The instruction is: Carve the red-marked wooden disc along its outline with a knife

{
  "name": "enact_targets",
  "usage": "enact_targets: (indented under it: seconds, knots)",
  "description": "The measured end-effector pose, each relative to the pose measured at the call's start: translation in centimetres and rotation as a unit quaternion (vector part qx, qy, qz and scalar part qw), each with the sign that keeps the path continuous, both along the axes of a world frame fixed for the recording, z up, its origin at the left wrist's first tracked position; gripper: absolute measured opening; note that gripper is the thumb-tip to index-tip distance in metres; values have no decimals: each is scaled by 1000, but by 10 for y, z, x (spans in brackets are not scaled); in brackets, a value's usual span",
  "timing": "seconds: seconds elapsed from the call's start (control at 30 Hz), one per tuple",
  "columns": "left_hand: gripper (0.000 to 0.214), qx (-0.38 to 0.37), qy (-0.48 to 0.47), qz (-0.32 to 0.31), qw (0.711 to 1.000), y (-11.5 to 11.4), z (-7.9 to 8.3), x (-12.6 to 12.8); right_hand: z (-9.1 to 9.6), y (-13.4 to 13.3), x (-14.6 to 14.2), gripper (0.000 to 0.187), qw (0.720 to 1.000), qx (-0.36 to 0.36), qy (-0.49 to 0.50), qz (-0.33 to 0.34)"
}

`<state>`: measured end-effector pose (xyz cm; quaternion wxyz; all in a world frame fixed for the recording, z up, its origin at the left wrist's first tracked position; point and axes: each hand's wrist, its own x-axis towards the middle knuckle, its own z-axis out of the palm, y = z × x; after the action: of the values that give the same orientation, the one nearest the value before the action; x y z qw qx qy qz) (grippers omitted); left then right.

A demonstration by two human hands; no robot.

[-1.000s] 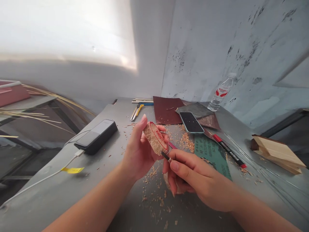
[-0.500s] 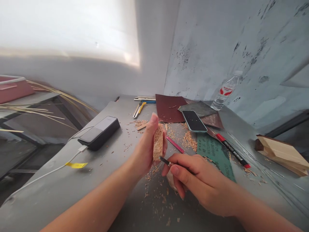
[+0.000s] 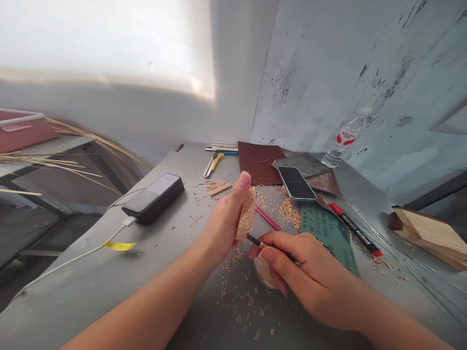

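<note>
A small wood block [image 3: 246,217] with a rough, carved face stands tilted in my left hand [image 3: 228,218], my thumb along its upper edge. My right hand [image 3: 302,272] grips a slim carving knife [image 3: 256,241], its dark tip pointing at the block's lower end. Whether the tip touches the wood I cannot tell. Below the knife lies a pale rounded piece [image 3: 265,272], partly hidden by my right fingers. Just beyond my hands is a narrow magenta strip [image 3: 268,218] on the grey table [image 3: 153,272], among wood shavings [image 3: 289,214].
A phone [image 3: 296,183] rests on sandpaper [image 3: 257,163]. Behind are a box cutter [image 3: 213,164] and a water bottle [image 3: 345,141]. At left sits a black power bank [image 3: 153,199] with a cable; at right, a red-black marker [image 3: 355,228], thin wires and a wood block [image 3: 430,236].
The block has turned in my left hand, so its carved face shows at a different angle. The knife tip stays near its lower end. The whole view has shifted slightly.
</note>
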<state>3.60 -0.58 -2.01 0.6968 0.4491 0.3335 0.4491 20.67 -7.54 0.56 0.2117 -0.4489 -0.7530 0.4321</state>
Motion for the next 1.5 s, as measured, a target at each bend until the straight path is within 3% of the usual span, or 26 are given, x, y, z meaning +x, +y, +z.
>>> enact_targets:
  seconds: [0.13, 0.53, 0.87, 1.17, 1.3, 1.5]
  knots:
    - [72, 15, 40, 11, 999, -1, 3, 1, -3, 0, 1, 43, 999, 23, -25, -3]
    - [69, 0, 42, 32, 999, -2, 5, 2, -2, 1, -1, 33, 991, 109, -78, -12]
    - [75, -182, -68, -77, 978, 7, 14, -9, 2, 1, -2, 33, 992, 117, -48, -9]
    - [72, -189, -106, -169, 962, 4, 13, -9, -1, 1, 0, 32, 993, 114, -35, 7]
    - [63, -178, -103, -147, 968, 1, 14, -4, 0, 1, -1, 29, 992, 119, -39, 6]
    - [47, -134, -181, -92, 970, 1, 16, -4, -1, 2, 1, 31, 993, 108, -43, -3]
